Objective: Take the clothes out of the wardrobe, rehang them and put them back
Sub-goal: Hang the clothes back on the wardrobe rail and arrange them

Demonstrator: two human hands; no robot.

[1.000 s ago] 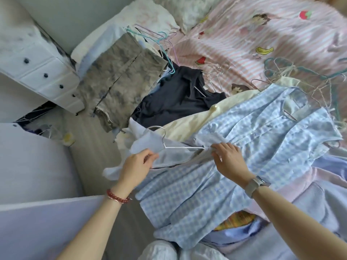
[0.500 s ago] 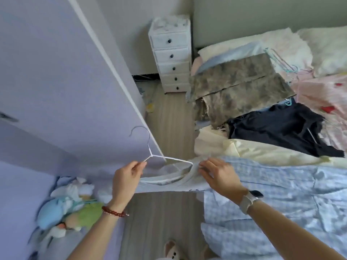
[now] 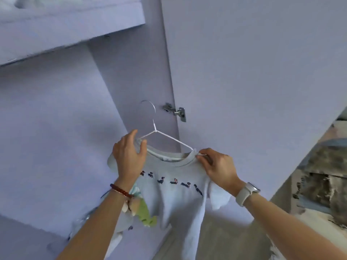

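Head view: a pale grey T-shirt (image 3: pixel 180 192) is hanging on a white wire hanger (image 3: pixel 165 136), held up in front of the open lilac wardrobe (image 3: pixel 56 128). A row of small dark dog figures is running across the shirt's chest. The hanger's hook is pointing up, free of any rail, just left of a metal door hinge (image 3: pixel 175 111).

The left hand (image 3: pixel 129 156) is lying over the shirt's left shoulder, fingers fairly straight and spread, thumb up against the hanger arm near the collar; it is resting on the cloth more than clasping it. A red bead bracelet (image 3: pixel 120 190) is sitting on that wrist.

The right hand (image 3: pixel 217 167) is pinching the collar edge and the end of the hanger arm at the shirt's other shoulder, fingers curled around the cloth. A pale watch (image 3: pixel 246 193) is sitting on that wrist.

The wardrobe door (image 3: pixel 253 81) is standing open to the right. A shelf (image 3: pixel 65 25) is crossing the top left. Below the left forearm, soft toys (image 3: pixel 144 212) in green and white are showing, blurred. At far right, a mottled grey-brown cloth (image 3: pixel 323 175) is lying on the bed.
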